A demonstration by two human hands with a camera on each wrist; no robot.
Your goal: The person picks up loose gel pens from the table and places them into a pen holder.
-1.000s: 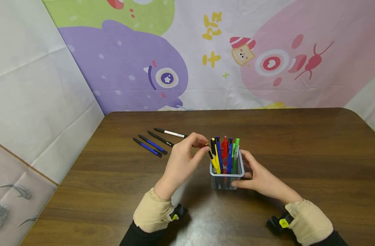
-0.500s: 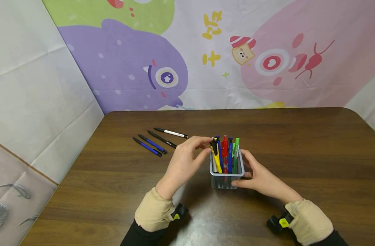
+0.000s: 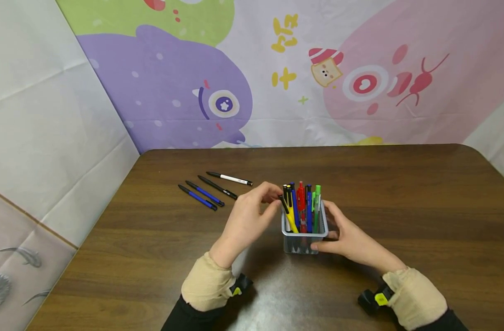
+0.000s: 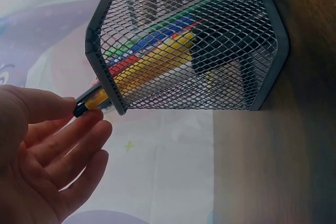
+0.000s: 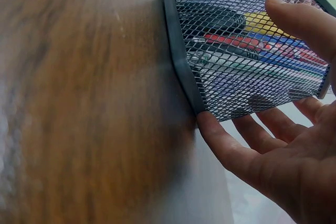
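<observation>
A mesh pen holder (image 3: 303,243), full of upright pens, stands on the table. At its left rim my left hand (image 3: 245,216) pinches the top end of a yellow pen with a black clip (image 4: 94,98) between thumb and index finger. That pen's lower part is inside the holder, and its top leans left. My right hand (image 3: 351,241) holds the holder from the right, with the thumb (image 5: 299,19) on one mesh side and the fingers (image 5: 226,140) along another. Red pens (image 3: 302,202), blue pens (image 3: 309,207) and green pens (image 3: 317,207) fill the rest.
Left of the holder, several pens lie on the brown table (image 3: 400,193): a white pen (image 3: 231,178), a black pen (image 3: 216,186) and two blue pens (image 3: 198,197). A cartoon-printed cloth (image 3: 285,119) hangs behind the table's far edge.
My left hand has moved slightly right; the pinched yellow pen tipped upright, then leaned left again. The right hand keeps its hold on the pen holder.
</observation>
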